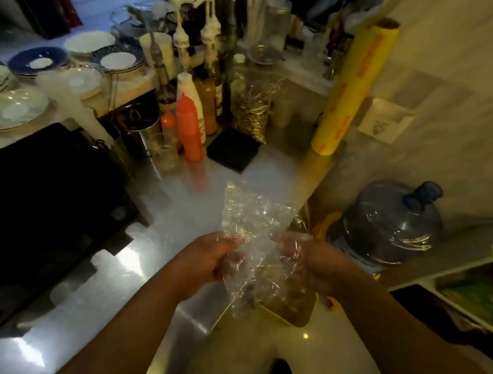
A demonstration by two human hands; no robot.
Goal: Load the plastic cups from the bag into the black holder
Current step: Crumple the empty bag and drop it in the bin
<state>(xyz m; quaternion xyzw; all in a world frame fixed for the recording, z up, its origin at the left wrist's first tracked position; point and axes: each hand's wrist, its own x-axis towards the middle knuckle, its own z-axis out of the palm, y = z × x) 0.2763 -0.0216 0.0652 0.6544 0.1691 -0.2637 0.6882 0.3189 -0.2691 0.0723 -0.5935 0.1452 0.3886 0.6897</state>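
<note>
Head view, one moment, steel counter at a wall corner.

Item 1: clear plastic bag (255,239). Crumpled, transparent, no cups visible inside it. Long axis runs roughly away from the person, the far end rising up and slightly left over the counter (165,222), the near end hanging down past the counter's edge. Held in the air, between the two hands and partly draped over both.

Item 2: left hand (208,259). Fingers curled closed on the bag's left side, gripping the film at about its middle.

Item 3: right hand (313,258). Fingers closed on the bag's right side, film lying across the fingertips. Hands are near each other, level, with the bag's width stretched between them.

Item 4: black holder (43,203). Large dark block on the counter, well left of the hands; its contents cannot be made out.

Other stock: orange squeeze bottle (188,129) and white bottle (190,93) at the back of the counter; black square pad (233,149) beside them; yellow film roll (352,90) leaning against the wall; stacked plates (9,108) on the upper shelf; blue water jug (389,222) low at right, beyond the counter edge.
</note>
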